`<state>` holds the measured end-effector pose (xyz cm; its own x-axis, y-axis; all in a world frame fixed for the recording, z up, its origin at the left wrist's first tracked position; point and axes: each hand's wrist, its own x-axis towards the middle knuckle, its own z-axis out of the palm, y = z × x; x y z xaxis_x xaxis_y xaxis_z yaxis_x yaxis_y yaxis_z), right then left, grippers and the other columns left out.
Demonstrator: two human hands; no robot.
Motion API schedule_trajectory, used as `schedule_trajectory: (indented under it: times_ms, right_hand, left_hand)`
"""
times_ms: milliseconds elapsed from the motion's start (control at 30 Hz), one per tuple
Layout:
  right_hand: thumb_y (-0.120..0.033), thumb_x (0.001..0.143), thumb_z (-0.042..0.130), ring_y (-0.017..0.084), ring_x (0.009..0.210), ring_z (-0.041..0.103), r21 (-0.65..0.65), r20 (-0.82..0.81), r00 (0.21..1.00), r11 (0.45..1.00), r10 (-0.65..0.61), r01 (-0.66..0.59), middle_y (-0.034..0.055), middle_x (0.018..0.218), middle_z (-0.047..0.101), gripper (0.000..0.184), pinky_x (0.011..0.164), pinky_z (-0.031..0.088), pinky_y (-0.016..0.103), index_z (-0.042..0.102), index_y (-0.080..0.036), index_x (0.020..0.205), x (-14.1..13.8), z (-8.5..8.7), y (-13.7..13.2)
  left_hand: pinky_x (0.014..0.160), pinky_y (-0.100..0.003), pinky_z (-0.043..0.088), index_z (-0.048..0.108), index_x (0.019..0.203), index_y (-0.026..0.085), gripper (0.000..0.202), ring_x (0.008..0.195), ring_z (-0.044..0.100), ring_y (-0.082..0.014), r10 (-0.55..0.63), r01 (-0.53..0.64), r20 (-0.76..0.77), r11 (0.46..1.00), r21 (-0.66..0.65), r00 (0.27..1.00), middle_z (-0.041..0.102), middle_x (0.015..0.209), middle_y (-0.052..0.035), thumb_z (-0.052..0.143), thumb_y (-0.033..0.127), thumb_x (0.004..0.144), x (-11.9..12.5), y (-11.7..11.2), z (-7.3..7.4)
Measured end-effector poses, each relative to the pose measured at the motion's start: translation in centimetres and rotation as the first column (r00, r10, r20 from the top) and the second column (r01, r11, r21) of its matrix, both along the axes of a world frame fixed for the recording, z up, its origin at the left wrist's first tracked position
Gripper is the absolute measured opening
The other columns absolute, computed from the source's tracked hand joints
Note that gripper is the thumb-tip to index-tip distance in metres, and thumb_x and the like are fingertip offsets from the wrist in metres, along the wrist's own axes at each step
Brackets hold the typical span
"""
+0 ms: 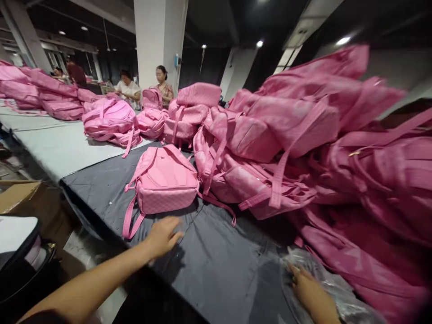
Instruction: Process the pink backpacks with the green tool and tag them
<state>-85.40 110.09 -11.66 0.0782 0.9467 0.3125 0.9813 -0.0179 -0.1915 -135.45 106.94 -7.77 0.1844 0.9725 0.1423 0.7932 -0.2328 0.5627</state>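
My left hand (164,236) hovers over the grey cloth, just in front of a pink backpack (167,180), holding nothing, its thumb apart from loosely bent fingers. That backpack lies flat on the table with its straps trailing to the left and its checkered base facing me. At the lower right my right hand (312,290) is closed on a crumpled clear plastic bag (332,285); its fingertips are partly hidden and blurred. Close beyond the bag rises a tall heap of pink backpacks (256,130), some with loose straps hanging down.
Grey cloth (216,265) covers the near table, and a pale surface (64,144) continues to the far left. More pink backpacks (110,119) line the table. A cardboard box (29,198) and a black container (27,270) stand left of the edge. Several people sit or stand at the back.
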Motion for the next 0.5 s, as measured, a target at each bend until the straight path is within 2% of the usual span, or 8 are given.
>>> schedule_trajectory:
  times_ms: [67, 133, 200, 233, 300, 367, 433, 500]
  right_hand:
    - [-0.015, 0.06, 0.048, 0.029, 0.106, 0.067, 0.004, 0.023, 0.997, 0.997, 0.076, -0.076, 0.0145, 0.116, 0.069, 0.055, 0.09, 0.054, 0.042, 0.072, -0.021, 0.109, -2.5, 1.2, -2.1]
    - [-0.014, 0.061, 0.046, 0.027, 0.121, 0.058, 0.046, 0.026, 0.979, 0.978, 0.201, -0.202, 0.0105, 0.132, 0.06, 0.066, 0.102, 0.048, 0.042, 0.066, -0.021, 0.123, -5.2, 1.3, -5.1]
    - [-0.014, 0.063, 0.044, 0.025, 0.124, 0.056, 0.076, 0.004, 0.955, 0.952, 0.297, -0.296, 0.0073, 0.135, 0.058, 0.067, 0.105, 0.046, 0.042, 0.064, -0.021, 0.127, -7.2, 0.3, -8.4]
    - [-0.015, 0.066, 0.044, 0.025, 0.122, 0.058, 0.081, -0.021, 0.945, 0.943, 0.325, -0.323, 0.0065, 0.134, 0.059, 0.064, 0.104, 0.048, 0.041, 0.065, -0.021, 0.126, -7.8, -0.4, -9.9]
    - [-0.019, 0.076, 0.045, 0.025, 0.113, 0.064, 0.077, -0.093, 0.932, 0.936, 0.35, -0.344, 0.0068, 0.127, 0.064, 0.051, 0.096, 0.055, 0.038, 0.068, -0.022, 0.122, -8.6, -1.9, -12.0]
    - [-0.028, 0.086, 0.047, 0.025, 0.103, 0.069, 0.097, -0.173, 0.924, 0.939, 0.342, -0.329, 0.008, 0.117, 0.069, 0.039, 0.086, 0.06, 0.035, 0.07, -0.021, 0.116, -9.9, -2.6, -12.3]
    - [-0.036, 0.09, 0.047, 0.025, 0.101, 0.07, 0.146, -0.256, 0.906, 0.94, 0.338, -0.309, 0.0085, 0.114, 0.071, 0.037, 0.083, 0.06, 0.035, 0.07, -0.021, 0.115, -12.4, -2.1, -10.9]
    - [-0.039, 0.091, 0.046, 0.026, 0.106, 0.067, 0.197, -0.338, 0.865, 0.927, 0.37, -0.32, 0.0088, 0.118, 0.069, 0.039, 0.089, 0.058, 0.037, 0.068, -0.02, 0.118, -15.9, -0.6, -8.5]
  left_hand:
    - [0.106, -0.048, 0.035, 0.043, 0.14, 0.02, 0.06, 0.129, 0.047, -0.0324, 0.132, -0.088, -0.214, 0.974, 0.207, 0.968, 0.053, 0.136, -0.02, 0.055, 0.048, 0.088, 1.4, 6.1, 4.0]
    - [0.104, -0.051, 0.033, 0.036, 0.144, 0.016, 0.076, 0.128, 0.046, -0.0373, 0.237, -0.176, -0.329, 0.963, 0.204, 0.914, 0.051, 0.136, -0.025, 0.065, 0.046, 0.082, 2.0, 11.1, 6.7]
    - [0.097, -0.051, 0.039, 0.039, 0.141, 0.007, 0.074, 0.119, 0.052, -0.0396, 0.263, -0.205, -0.359, 0.96, 0.192, 0.895, 0.056, 0.123, -0.0303, 0.065, 0.043, 0.082, 2.2, 13.6, 7.6]
    - [0.093, -0.05, 0.041, 0.041, 0.138, 0.002, 0.07, 0.114, 0.055, -0.0395, 0.257, -0.199, -0.366, 0.962, 0.189, 0.894, 0.058, 0.117, -0.0315, 0.063, 0.039, 0.083, 2.1, 13.6, 7.4]
    - [0.087, -0.047, 0.045, 0.044, 0.135, -0.001, 0.061, 0.107, 0.059, -0.0373, 0.227, -0.166, -0.403, 0.969, 0.181, 0.887, 0.061, 0.11, -0.0309, 0.058, 0.031, 0.085, 1.8, 11.2, 6.3]
    - [0.087, -0.045, 0.048, 0.045, 0.137, 0.002, 0.057, 0.107, 0.06, -0.034, 0.162, -0.097, -0.451, 0.982, 0.162, 0.878, 0.062, 0.113, -0.0272, 0.054, 0.021, 0.084, 1.2, 6.3, 4.4]
    - [0.097, -0.043, 0.047, 0.045, 0.14, 0.013, 0.061, 0.118, 0.057, -0.0293, 0.072, -0.005, -0.492, 0.991, 0.136, 0.867, 0.059, 0.128, -0.02, 0.051, 0.014, 0.079, 0.6, 0.1, 2.2]
    - [0.106, -0.045, 0.042, 0.035, 0.147, 0.021, 0.074, 0.132, 0.047, -0.0281, -0.079, 0.168, -0.503, 0.977, 0.135, 0.861, 0.05, 0.143, -0.0143, 0.05, 0.014, 0.075, -0.4, -5.7, 0.3]
